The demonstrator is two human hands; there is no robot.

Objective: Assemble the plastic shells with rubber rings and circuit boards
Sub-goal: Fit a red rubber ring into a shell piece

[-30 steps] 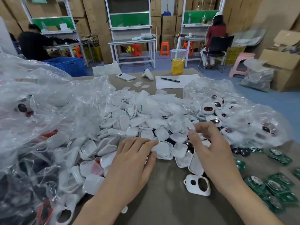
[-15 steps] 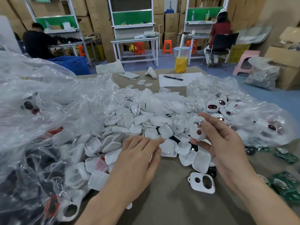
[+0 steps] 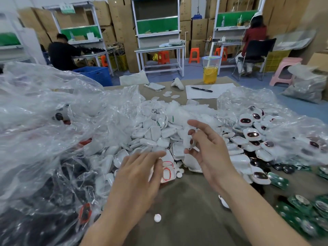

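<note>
A heap of white plastic shells (image 3: 156, 134) covers the middle of the table. My right hand (image 3: 207, 150) is lifted above the heap and pinches one white shell (image 3: 189, 141) with a dark oval opening between thumb and fingers. My left hand (image 3: 140, 174) hovers low at the heap's near edge, fingers straight and blurred, holding nothing I can see. Beside it lie shells fitted with red rubber rings (image 3: 167, 172). Green circuit boards (image 3: 301, 213) are spread at the right front. Shells with dark lenses (image 3: 252, 134) lie under clear plastic on the right.
A large clear plastic bag (image 3: 44, 139) of parts fills the left. At the table's far end stand a drink cup (image 3: 210, 71), a phone (image 3: 154, 86) and a pen on paper (image 3: 202, 89). A small white disc (image 3: 157, 218) lies on the brown table surface (image 3: 186, 210).
My right hand picked a white shell from the heap and raised it. My left hand slid slightly back toward the ringed shells. The camera tilted upward.
</note>
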